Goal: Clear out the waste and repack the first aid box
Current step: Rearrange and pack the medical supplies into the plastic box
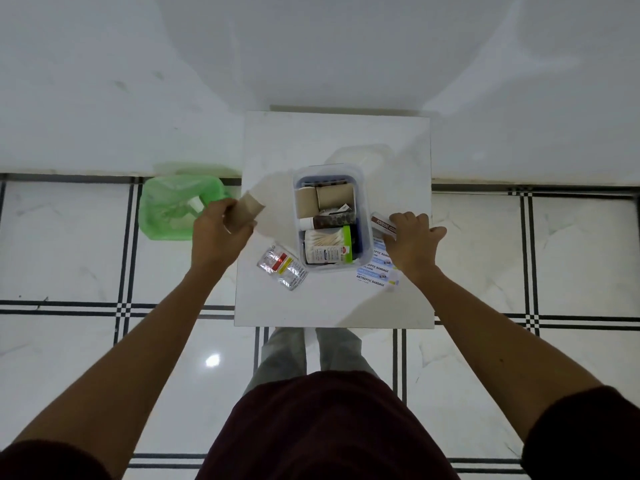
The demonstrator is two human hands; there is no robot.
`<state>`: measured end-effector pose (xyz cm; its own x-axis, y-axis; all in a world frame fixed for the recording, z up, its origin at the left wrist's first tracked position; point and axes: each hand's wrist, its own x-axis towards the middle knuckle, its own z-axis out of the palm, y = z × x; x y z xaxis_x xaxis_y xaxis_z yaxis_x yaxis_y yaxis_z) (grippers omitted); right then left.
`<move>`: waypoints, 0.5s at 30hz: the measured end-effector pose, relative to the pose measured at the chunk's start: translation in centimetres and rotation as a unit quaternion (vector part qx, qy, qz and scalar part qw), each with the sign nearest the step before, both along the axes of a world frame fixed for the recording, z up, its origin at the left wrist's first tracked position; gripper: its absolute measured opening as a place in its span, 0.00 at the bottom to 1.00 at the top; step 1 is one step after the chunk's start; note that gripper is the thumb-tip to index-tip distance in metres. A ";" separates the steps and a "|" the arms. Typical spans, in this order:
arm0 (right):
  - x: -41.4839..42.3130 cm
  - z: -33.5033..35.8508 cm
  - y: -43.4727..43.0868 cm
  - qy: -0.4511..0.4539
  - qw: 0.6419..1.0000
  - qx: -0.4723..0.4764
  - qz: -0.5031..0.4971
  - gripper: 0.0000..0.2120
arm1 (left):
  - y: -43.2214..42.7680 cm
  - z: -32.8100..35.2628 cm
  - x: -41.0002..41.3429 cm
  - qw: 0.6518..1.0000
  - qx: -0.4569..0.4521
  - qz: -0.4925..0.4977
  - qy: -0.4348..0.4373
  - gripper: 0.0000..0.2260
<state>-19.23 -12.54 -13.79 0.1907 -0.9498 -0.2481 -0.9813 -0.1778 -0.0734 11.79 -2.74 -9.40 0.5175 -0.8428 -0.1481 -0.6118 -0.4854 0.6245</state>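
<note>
The clear first aid box (363,216) stands in the middle of a small white table (332,306). It holds two tan bandage rolls, a small brown bottle and a pack of cotton swabs. My left hand (216,233) is shut on a tan bandage roll (251,209), held over the table's left edge. My right hand (412,244) rests to the right of the box, its fingers on a povidone-iodine tube box (381,223). Antiseptic bandage strips (375,271) lie under that hand. A tablet blister pack (282,270) lies left of the box.
A bin lined with a green bag (166,209) stands on the tiled floor left of the table, with a white item inside. The clear box lid (360,155) lies behind the box. A white wall is just beyond the table.
</note>
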 end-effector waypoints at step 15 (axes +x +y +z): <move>-0.1 6.5 0.9 -0.234 0.961 -0.066 -0.132 0.12 | -10.1 3.3 -6.8 0.920 0.051 -0.341 -0.185 0.18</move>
<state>-19.31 -11.67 -7.30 0.0005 -0.9977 -0.0674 -0.8588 0.0341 -0.5112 5.02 -12.80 -6.14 -0.0962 -0.9815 -0.1655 -0.9575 0.0458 0.2846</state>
